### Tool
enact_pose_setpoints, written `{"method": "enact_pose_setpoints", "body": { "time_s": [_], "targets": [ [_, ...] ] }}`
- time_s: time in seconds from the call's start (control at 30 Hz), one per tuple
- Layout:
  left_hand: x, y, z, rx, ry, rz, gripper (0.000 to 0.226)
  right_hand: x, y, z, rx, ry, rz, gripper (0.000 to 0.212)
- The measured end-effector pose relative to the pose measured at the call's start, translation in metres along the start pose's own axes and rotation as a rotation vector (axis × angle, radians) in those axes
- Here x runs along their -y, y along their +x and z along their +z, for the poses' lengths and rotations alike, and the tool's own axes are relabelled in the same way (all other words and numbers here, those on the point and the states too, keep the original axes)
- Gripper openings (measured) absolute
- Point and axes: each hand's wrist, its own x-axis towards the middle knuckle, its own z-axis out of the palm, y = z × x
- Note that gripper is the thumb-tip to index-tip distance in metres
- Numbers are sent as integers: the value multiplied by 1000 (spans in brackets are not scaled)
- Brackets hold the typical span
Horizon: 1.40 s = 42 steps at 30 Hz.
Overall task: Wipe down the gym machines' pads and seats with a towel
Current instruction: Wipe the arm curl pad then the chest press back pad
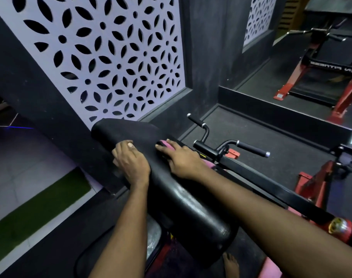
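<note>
Left hand (131,163) grips the long black vinyl pad (183,197) to steady it, I guess; right hand (181,157) presses the pink cloth towel (167,146) flat.

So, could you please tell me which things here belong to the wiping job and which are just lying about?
In the job: black pad, pink towel, right hand pressing it, left hand gripping the pad.
Just about: machine handles, red frame, patterned wall panel.

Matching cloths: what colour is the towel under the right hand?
Pink towel, clearest in the head view, under the right hand.
</note>
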Motion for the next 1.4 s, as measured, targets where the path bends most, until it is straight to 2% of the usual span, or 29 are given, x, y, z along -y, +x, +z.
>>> {"method": "enact_pose_setpoints", "body": {
  "time_s": [0.1, 0.17, 0.27, 0.4, 0.47, 0.57, 0.7, 0.77, 0.9, 1.13, 1.4],
  "targets": [
    [-1, 1, 0, -3, -4, -12, 24, -4, 37, 0, 63, 31, 21, 51],
    [-2, 2, -1, 19, 20, -12, 24, -5, 30, -4, 67, 40, 41, 53],
    [-5, 1, -6, 69, 117, 23, 28, -4, -19, -12, 51, 20, 76, 62],
    [-20, -13, -15, 163, 201, 70, 28, -4, -113, -22, -13, -36, 201, 55],
    [-34, -34, -18, 203, 165, 133, 27, 2, -160, -16, -110, -57, 307, 55],
    [-59, -65, -19, 341, 81, 282, 23, 22, -205, 6, -357, 82, 446, 60],
    [-67, -79, -16, 496, 328, 486, 26, 19, -214, 41, -695, 386, 545, 54],
    [-65, -79, -15, 514, 409, 518, 27, -8, -203, 48, -785, 533, 619, 46],
    [-70, -83, -13, 542, 495, 518, 31, -43, -186, 48, -824, 770, 794, 45],
    [-69, -82, -12, 557, 556, 526, 34, -9, -202, 60, -868, 631, 687, 45],
    [-73, -84, -11, 568, 596, 523, 35, -99, -156, 59, -807, 868, 920, 50]
  ]
}}
